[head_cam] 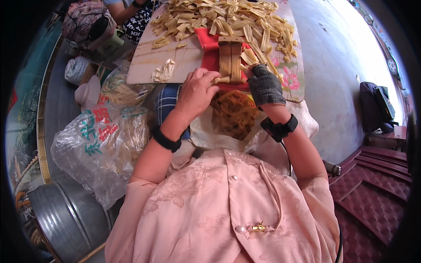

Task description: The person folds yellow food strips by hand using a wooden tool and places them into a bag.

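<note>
On the table in front of me, a slotted wooden block [231, 60] stands on a red cloth [210, 44]. My left hand [199, 88] is bare and pinches a small yellow strip [223, 80] at the block's near end. A grey fingerless glove covers my right hand [265, 82], at the block's right side. Its fingers curl around a pale yellow strip [244, 66], though the fingertips are partly hidden. Beyond the block lies a large heap of flat, ribbed, dried-looking yellow strips [230, 19]. Below the table edge, a pale sack [204, 128] holds narrower orange-brown strips [235, 115].
A crumpled cream glove or cloth [163, 70] lies at the table's left. Clear plastic bags [98, 144], one bearing writing, and a metal drum [70, 217] stand left. Another person [123, 13] sits at upper left. A dark red panel [371, 203] lies at right.
</note>
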Motion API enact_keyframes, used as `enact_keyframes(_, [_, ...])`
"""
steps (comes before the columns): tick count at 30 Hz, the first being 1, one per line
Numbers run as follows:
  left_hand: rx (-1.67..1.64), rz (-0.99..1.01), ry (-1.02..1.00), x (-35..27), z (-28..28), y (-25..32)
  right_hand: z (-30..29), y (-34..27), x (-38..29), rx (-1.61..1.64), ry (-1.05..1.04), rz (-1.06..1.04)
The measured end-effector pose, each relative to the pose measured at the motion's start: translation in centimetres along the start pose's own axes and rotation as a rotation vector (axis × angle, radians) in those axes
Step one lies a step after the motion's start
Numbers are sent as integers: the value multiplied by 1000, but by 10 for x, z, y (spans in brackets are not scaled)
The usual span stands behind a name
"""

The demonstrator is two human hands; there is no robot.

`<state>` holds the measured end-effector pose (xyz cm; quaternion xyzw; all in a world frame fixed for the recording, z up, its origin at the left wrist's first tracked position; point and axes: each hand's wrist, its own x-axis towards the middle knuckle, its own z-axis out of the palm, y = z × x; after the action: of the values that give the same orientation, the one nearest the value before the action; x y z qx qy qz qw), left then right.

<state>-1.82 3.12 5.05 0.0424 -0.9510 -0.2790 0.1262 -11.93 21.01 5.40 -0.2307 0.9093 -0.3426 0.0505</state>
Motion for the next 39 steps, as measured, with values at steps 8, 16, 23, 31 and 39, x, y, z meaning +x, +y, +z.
enact_keyframes(8, [-1487, -544, -428, -41, 11, 25, 8, -39, -60, 442, 37, -438])
enact_keyframes(16, [-1733, -659, -392, -36, 6, 32, 5, -49, -58, 936, -183, -44])
enact_keyframes(23, [-375, 30, -44, -34, -8, 44, 22, -30, -42, 841, -50, -47])
enact_keyframes(31, [-303, 236, 280, -25, -26, 57, -10, -48, -53, 1092, -395, -37])
enact_keyframes(39, [-1465, -232, -276, -24, -41, 69, -53, -54, -55, 737, -208, -220])
